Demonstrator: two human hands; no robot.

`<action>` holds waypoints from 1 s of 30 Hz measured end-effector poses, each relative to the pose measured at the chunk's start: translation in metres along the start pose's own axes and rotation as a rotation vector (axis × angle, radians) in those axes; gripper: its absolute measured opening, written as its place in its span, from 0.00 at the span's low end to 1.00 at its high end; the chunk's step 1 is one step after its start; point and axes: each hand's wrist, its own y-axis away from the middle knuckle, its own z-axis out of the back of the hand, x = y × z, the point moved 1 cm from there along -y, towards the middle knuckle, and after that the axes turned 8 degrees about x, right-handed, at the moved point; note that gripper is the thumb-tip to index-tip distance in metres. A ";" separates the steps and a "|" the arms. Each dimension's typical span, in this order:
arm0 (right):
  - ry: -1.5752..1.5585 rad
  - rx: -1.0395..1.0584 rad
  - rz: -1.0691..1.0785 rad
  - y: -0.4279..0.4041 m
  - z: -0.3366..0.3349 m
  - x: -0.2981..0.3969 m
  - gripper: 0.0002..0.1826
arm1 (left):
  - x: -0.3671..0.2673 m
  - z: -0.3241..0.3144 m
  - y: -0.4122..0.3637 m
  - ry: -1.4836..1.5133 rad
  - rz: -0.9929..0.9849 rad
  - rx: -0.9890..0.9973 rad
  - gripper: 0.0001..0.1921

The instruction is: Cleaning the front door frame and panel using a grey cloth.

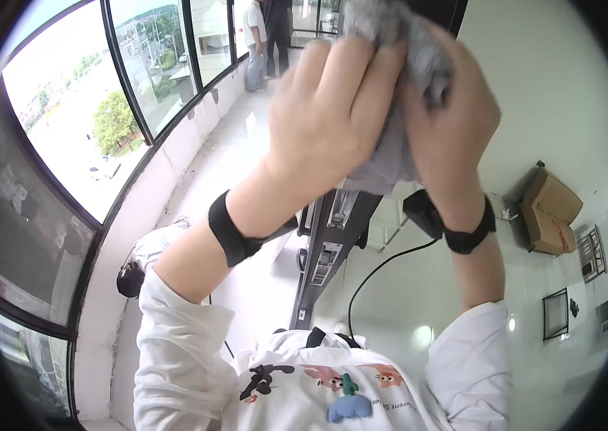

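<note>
Both hands are raised at the top of the view, bunching a wrinkled grey cloth [384, 156]. My left hand [331, 108] has its fingers curled into the cloth, with its back towards me. On the other side, my right hand [454, 102] grips the same cloth, part of which sticks out above the fingers. Some fingertips are hidden in the folds. Below the cloth stands the narrow edge of a dark door [309, 301], fitted with metal lock plates [327, 263]. Whether the cloth touches the door cannot be made out.
Black straps [228, 229] circle both wrists; a black cable [355, 291] hangs from the right one. Windows [147, 70] line the left side. A crouching person [161, 242] is at lower left, two people [254, 43] stand farther off. An open cardboard box [549, 210] lies right.
</note>
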 end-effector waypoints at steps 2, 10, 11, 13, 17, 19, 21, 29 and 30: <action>-0.075 0.048 0.082 0.054 -0.014 0.004 0.25 | -0.020 0.016 0.057 0.088 0.056 0.135 0.21; -0.130 0.192 -0.066 0.217 -0.042 0.030 0.24 | -0.074 0.050 0.189 0.368 0.097 0.404 0.17; -0.133 0.194 -0.061 0.210 -0.042 0.027 0.24 | -0.071 0.049 0.181 0.367 0.101 0.397 0.18; -0.050 0.114 -0.023 0.178 -0.035 0.020 0.24 | -0.062 0.048 0.149 0.365 0.103 0.373 0.19; -0.078 -0.006 0.010 0.098 -0.029 0.012 0.26 | -0.033 0.024 0.086 0.256 0.090 0.191 0.21; -0.102 0.002 0.021 0.090 -0.027 0.010 0.24 | -0.029 0.015 0.077 0.280 0.137 0.092 0.21; -0.127 0.010 0.033 0.102 -0.031 0.007 0.21 | -0.035 0.013 0.092 0.312 0.176 0.107 0.21; -0.142 0.260 -0.122 0.290 -0.057 0.033 0.25 | -0.098 0.047 0.270 0.506 0.216 0.467 0.14; -0.158 0.318 -0.155 0.312 -0.056 0.038 0.25 | -0.107 0.056 0.288 0.513 0.210 0.475 0.14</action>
